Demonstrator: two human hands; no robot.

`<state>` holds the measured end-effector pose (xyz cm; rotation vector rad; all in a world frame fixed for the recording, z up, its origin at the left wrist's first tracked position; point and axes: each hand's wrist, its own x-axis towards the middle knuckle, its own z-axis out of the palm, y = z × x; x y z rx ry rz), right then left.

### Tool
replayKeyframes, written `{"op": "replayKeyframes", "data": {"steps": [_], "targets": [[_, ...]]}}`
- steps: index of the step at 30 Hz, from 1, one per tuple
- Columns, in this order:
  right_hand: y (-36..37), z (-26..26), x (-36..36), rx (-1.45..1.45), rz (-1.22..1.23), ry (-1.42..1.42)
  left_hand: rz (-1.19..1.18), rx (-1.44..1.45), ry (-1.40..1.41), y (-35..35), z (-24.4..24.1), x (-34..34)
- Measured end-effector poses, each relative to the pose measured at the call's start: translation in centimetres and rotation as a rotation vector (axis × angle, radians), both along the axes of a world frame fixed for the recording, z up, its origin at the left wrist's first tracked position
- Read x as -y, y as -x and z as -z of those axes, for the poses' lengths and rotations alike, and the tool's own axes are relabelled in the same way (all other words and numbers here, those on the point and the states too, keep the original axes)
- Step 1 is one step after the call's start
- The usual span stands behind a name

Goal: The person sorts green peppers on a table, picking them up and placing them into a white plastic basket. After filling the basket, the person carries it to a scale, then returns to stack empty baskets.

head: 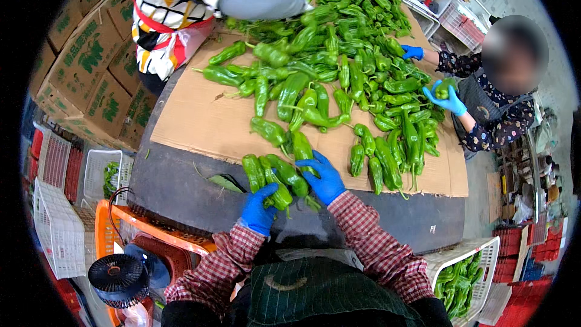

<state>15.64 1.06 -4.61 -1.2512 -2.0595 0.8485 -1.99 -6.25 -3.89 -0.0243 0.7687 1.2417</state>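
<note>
My left hand (260, 212), in a blue glove, grips the near end of a long green pepper (280, 194) at the table's front edge. Close beside it lie another green pepper (253, 172) and a third one (288, 174), side by side. To the right, my right hand (324, 179), also blue-gloved, has its fingers laid across the lower end of a green pepper (301, 145) and holds it. Its palm side is hidden. Beyond both hands a large heap of green peppers (354, 9) spreads over a flat cardboard sheet (199, 118) on the dark table (181, 186).
Across on the right, a co-worker's gloved hand (447, 97) holds a pepper; a grey sleeve (263, 0) reaches in from the left. A white crate (488, 277) of peppers stands at right. At left are a black fan (118, 277), an orange basket (150, 225) and stacked cartons (91, 63).
</note>
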Motion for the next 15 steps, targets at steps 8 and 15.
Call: {"op": "replayKeyframes", "data": {"steps": [8,15], "targets": [[-1.8,-4.2,4.9,-0.442,0.244,0.086,0.023,-0.066,-0.071,-0.9,0.6,0.5],[-1.5,-10.3,7.2,0.134,0.182,-0.301,0.088,0.067,-0.379,-1.3,-5.2,1.6]]}}
